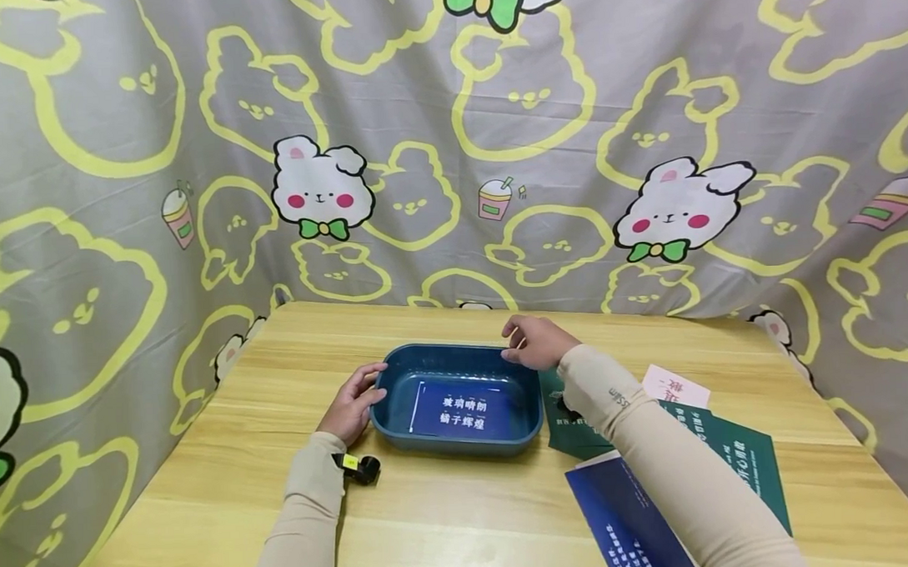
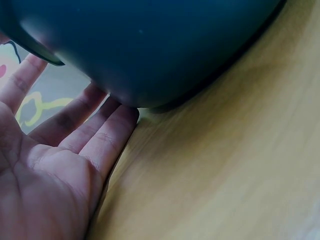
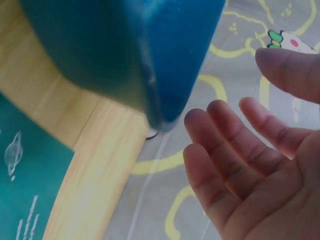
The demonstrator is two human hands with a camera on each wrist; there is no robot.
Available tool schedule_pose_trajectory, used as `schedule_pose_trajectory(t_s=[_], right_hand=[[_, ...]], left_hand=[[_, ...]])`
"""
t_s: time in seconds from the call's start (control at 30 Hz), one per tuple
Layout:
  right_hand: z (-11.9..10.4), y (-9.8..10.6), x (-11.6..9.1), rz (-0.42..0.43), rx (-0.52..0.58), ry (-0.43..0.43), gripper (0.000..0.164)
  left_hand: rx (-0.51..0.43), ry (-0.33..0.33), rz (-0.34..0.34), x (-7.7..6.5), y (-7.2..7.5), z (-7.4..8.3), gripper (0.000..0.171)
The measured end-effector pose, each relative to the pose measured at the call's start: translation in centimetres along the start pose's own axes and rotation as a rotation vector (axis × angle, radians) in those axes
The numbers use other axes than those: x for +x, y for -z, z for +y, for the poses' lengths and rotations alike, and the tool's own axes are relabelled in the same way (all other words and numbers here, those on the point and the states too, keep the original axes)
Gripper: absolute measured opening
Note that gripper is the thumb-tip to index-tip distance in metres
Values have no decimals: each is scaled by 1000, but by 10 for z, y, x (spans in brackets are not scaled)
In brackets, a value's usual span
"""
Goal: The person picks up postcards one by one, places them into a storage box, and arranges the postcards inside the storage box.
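Note:
A dark teal rectangular basin (image 1: 460, 443) stands on the table, with a blue card (image 1: 458, 410) printed in white characters lying flat inside it. My left hand (image 1: 349, 408) is at the basin's left end. Its fingers (image 2: 107, 142) extend against the outer wall, below the rim, and the thumb lies near the rim. Over the back right corner is my right hand (image 1: 540, 342), its fingers loosely bent and nothing between them. From the right wrist, the fingertips (image 3: 196, 120) appear just beyond the basin's corner, with a gap between.
Right of the basin lie green cards (image 1: 753, 448), a pink card (image 1: 677, 382) and a dark blue card (image 1: 620, 511), partly hidden by my right forearm. The wooden table (image 1: 206, 501) ends at a patterned curtain (image 1: 433, 109). A small black camera (image 1: 359, 468) sits at my left wrist.

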State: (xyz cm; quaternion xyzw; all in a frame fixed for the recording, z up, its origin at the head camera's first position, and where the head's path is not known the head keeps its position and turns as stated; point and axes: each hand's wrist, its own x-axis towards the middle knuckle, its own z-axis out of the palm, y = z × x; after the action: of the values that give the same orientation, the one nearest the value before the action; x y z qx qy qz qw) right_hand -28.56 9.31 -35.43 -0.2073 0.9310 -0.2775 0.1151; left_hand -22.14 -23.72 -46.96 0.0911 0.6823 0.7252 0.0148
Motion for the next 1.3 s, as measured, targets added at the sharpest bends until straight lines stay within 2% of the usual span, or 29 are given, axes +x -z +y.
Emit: schedule_pose_trajectory(t_s=[0.17, 0.37, 0.47, 0.8, 1.07, 1.2, 1.3], right_hand=[[16, 4, -7, 54, 35, -20, 29], [38, 6, -17, 169, 67, -33, 29], [47, 6, -23, 187, 68, -54, 31], [67, -4, -39, 157, -53, -230, 46], [75, -16, -52, 83, -159, -365, 72], [79, -21, -55, 51, -208, -397, 78], [83, -25, -56, 26, -261, -401, 74]], left_hand=[[10, -1, -3, 0, 1, 1, 47], [11, 3, -1, -1, 1, 1, 47], [11, 9, 6, 0, 1, 1, 47], [2, -1, -6, -1, 1, 1, 47], [-12, -7, -2, -1, -1, -1, 47], [-16, -10, -7, -1, -1, -1, 47], [-20, -10, -8, -1, -1, -1, 47]])
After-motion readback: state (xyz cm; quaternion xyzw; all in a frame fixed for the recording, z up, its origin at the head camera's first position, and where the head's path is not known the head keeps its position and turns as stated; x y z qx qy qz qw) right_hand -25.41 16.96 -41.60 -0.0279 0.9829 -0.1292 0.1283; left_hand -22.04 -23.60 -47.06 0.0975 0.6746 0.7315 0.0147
